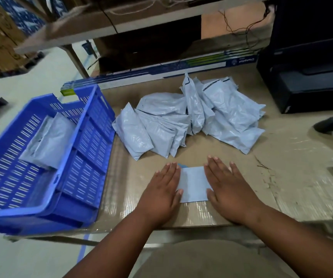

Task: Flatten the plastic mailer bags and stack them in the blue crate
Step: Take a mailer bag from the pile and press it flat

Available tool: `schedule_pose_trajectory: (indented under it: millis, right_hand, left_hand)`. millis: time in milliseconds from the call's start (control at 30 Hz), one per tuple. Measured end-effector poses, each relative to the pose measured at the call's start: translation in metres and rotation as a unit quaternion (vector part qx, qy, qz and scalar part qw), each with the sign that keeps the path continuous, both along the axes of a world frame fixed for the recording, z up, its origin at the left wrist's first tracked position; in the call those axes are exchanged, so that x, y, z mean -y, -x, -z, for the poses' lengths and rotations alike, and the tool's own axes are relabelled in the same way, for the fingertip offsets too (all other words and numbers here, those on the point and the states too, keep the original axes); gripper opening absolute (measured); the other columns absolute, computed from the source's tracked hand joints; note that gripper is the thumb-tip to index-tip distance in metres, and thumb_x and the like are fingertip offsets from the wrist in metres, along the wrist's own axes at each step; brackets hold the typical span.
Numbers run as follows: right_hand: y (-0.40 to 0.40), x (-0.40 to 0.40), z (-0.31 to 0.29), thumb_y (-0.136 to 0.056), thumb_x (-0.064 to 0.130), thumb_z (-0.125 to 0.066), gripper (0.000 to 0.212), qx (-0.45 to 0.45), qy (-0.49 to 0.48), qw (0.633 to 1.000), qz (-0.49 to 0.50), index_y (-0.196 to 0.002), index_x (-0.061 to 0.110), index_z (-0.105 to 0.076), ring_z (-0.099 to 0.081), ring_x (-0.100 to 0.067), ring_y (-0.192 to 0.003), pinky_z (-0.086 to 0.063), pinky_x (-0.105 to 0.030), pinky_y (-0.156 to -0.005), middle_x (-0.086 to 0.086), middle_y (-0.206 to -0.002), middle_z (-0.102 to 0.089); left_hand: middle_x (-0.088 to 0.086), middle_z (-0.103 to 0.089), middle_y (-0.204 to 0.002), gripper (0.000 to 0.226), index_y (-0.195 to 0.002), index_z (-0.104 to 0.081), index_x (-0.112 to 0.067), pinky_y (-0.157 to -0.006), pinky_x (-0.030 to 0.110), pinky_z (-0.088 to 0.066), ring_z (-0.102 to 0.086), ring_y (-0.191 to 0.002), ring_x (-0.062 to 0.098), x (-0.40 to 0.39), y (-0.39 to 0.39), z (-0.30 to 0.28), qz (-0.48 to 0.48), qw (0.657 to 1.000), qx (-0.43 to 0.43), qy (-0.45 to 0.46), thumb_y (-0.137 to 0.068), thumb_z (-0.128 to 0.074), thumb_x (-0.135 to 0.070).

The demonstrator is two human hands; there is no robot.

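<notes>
While the left hand [162, 189] and right hand [228, 187] pressed flat, fingers straight, on a mailer bag [193, 184] (near table edge), the blue crate [85, 137] sat left, holding one bag.

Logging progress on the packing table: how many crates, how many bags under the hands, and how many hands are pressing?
Blue crate: 1
Bag being pressed flat: 1
Hands pressing, left hand and right hand: 2
Total: 4
</notes>
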State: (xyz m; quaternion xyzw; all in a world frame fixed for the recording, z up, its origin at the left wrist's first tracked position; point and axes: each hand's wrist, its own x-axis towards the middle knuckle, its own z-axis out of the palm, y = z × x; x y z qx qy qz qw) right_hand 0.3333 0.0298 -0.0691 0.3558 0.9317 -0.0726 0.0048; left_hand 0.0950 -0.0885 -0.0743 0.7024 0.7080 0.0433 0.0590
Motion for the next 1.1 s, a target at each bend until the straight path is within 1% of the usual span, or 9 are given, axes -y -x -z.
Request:
schedule_pose_trajectory:
  millis: [100,200,400,567,700,800,900,1000,1100]
  right_hand:
    - [0.029,0.015,0.008,-0.099,0.047,-0.026,0.078,-0.010,0.007,0.999,-0.035,-0.167,0.009,-0.019,-0.004,-0.028,-0.163,-0.006,-0.053,-0.130,-0.013,-0.176,-0.004]
    - [0.034,0.019,0.023,-0.104,0.051,-0.029,0.076,-0.013,0.010,0.999,-0.036,-0.166,0.009,-0.022,-0.011,-0.027,-0.162,-0.006,-0.052,-0.128,-0.013,-0.175,-0.014]
    - [-0.003,0.003,0.027,-0.100,0.072,-0.009,0.088,0.006,0.023,0.999,0.024,-0.169,0.017,-0.003,0.009,-0.020,-0.162,-0.002,-0.054,-0.130,-0.003,-0.176,0.009]
    - [-0.002,0.006,0.015,-0.100,0.070,-0.009,0.086,-0.020,0.039,0.999,0.033,-0.169,0.019,-0.008,0.012,-0.023,-0.162,0.000,-0.058,-0.129,-0.007,-0.177,0.008]
    - [-0.002,0.014,0.005,-0.103,0.062,-0.031,0.067,-0.071,0.007,0.997,0.004,-0.159,0.025,-0.038,-0.007,-0.028,-0.163,-0.010,-0.063,-0.127,-0.011,-0.175,-0.013]
    - [-0.006,0.022,0.007,-0.101,0.053,-0.040,0.051,-0.104,0.004,0.994,-0.016,-0.143,0.029,-0.056,-0.016,-0.028,-0.161,-0.015,-0.065,-0.126,-0.010,-0.171,-0.028]
    - [-0.017,0.027,0.010,-0.101,0.049,-0.043,0.045,-0.129,0.007,0.992,-0.016,-0.136,0.030,-0.064,-0.021,-0.027,-0.160,-0.018,-0.066,-0.124,-0.006,-0.167,-0.035]
    - [-0.020,0.030,0.007,-0.101,0.045,-0.047,0.037,-0.155,0.008,0.988,-0.011,-0.130,0.032,-0.067,-0.026,-0.026,-0.158,-0.021,-0.065,-0.123,-0.004,-0.164,-0.041]
    - [-0.011,0.033,-0.001,-0.103,0.042,-0.045,0.034,-0.186,0.004,0.983,-0.004,-0.125,0.030,-0.069,-0.034,-0.026,-0.154,-0.025,-0.062,-0.123,-0.003,-0.161,-0.046]
  left_hand:
    - [0.002,-0.009,-0.176,0.064,-0.168,-0.018,-0.015,-0.131,0.047,-0.014,0.001,-0.162,0.015,-0.020,-0.023,0.012,0.039,0.999,0.014,-0.004,-0.111,-0.024,-0.045]
    - [0.003,-0.012,-0.176,0.065,-0.167,-0.021,-0.015,-0.128,0.052,-0.020,-0.004,-0.162,0.016,-0.018,-0.020,0.023,0.033,0.999,-0.017,-0.007,-0.111,-0.023,-0.048]
    - [-0.001,0.003,-0.177,0.082,-0.169,-0.005,-0.020,-0.131,0.049,-0.007,0.006,-0.162,0.015,0.005,0.003,0.021,-0.069,0.997,-0.032,0.032,-0.104,-0.017,-0.069]
    - [-0.001,0.004,-0.177,0.090,-0.168,-0.001,-0.022,-0.129,0.054,-0.010,0.005,-0.162,0.018,-0.003,0.001,-0.006,-0.074,0.994,-0.020,0.081,-0.099,-0.019,-0.076]
    - [-0.001,-0.013,-0.175,0.099,-0.168,-0.006,-0.028,-0.129,0.049,-0.018,-0.014,-0.161,0.019,-0.029,-0.008,-0.030,-0.010,0.997,0.059,0.053,-0.091,-0.048,-0.073]
    - [-0.001,-0.036,-0.166,0.106,-0.167,-0.012,-0.030,-0.117,0.051,-0.036,-0.037,-0.149,0.026,-0.048,-0.017,-0.035,-0.002,0.996,0.004,0.085,-0.082,-0.061,-0.070]
    - [-0.005,-0.044,-0.154,0.111,-0.162,-0.019,-0.036,-0.104,0.052,-0.039,-0.042,-0.141,0.029,-0.063,-0.020,-0.042,-0.052,0.992,-0.039,0.106,-0.073,-0.073,-0.073]
    - [-0.004,-0.055,-0.130,0.096,-0.141,-0.047,-0.038,-0.093,0.049,-0.039,-0.048,-0.126,0.028,-0.076,-0.019,-0.051,-0.074,0.984,-0.071,0.145,-0.059,-0.077,-0.079]
    - [-0.005,-0.057,-0.110,0.059,-0.108,-0.065,-0.039,-0.089,0.044,-0.046,-0.055,-0.111,0.026,-0.087,-0.011,-0.059,-0.125,0.977,-0.008,0.171,-0.060,-0.084,-0.065]
